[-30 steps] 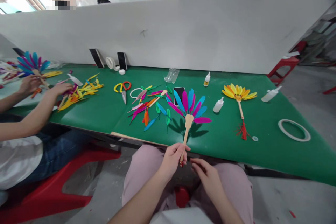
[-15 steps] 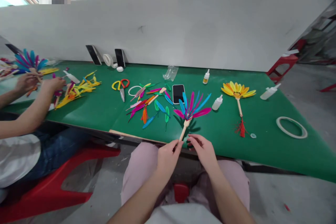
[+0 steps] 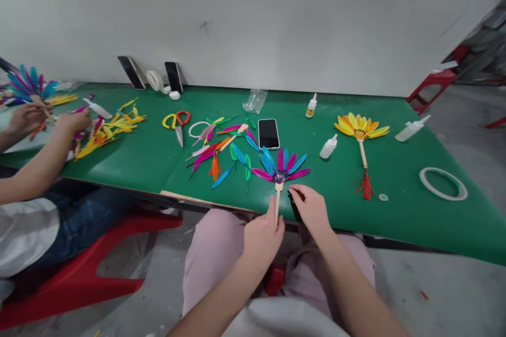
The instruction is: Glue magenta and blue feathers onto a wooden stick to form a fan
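My left hand (image 3: 263,236) is closed around the wooden handle of a feather fan (image 3: 279,167), whose blue and magenta feathers spread out over the near edge of the green table. Just right of the handle, my right hand (image 3: 310,206) has its fingers curled in a pinch; whatever is between them, if anything, is hidden. Left of the fan lie loose colored feathers (image 3: 241,154) around another wooden handle (image 3: 236,136). A phone (image 3: 268,134) rests behind the fan, and a white squeeze bottle (image 3: 328,146) stands to its right.
On the right are a finished-looking yellow feather fan (image 3: 361,127) with a red tassel, a tape roll (image 3: 443,184) and another squeeze bottle (image 3: 412,129). Scissors (image 3: 177,125) lie on the left. A small glue bottle (image 3: 311,106) stands farther back. A co-worker's hands (image 3: 71,122) work at far left.
The fan has swung more upright and lower, its feathers now closer to the table. My right hand has moved up beside the fan's head. The whole view has tilted slightly down.
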`<action>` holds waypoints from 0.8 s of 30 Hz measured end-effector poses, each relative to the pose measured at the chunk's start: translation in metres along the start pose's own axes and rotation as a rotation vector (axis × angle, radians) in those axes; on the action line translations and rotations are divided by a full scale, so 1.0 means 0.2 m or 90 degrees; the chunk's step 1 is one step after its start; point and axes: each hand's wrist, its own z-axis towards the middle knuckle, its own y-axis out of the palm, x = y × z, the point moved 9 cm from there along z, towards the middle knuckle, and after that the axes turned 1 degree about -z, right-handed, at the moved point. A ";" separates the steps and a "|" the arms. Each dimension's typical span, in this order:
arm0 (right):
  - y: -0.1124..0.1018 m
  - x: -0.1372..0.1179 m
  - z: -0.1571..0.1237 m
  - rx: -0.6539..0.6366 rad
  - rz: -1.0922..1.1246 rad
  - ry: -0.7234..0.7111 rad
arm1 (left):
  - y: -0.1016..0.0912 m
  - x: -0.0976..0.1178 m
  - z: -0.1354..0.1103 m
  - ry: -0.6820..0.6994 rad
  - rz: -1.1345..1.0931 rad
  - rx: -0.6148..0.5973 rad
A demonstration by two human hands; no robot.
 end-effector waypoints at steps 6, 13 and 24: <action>0.02 -0.06 0.03 0.014 -0.120 -0.102 | -0.09 0.00 0.05 0.074 -0.147 0.069; 0.06 -0.13 0.05 0.043 -0.222 -0.196 | -0.17 -0.01 0.33 0.264 -0.039 0.110; 0.06 -0.17 0.15 0.052 -0.242 -0.272 | -0.15 0.09 0.48 0.474 0.009 0.060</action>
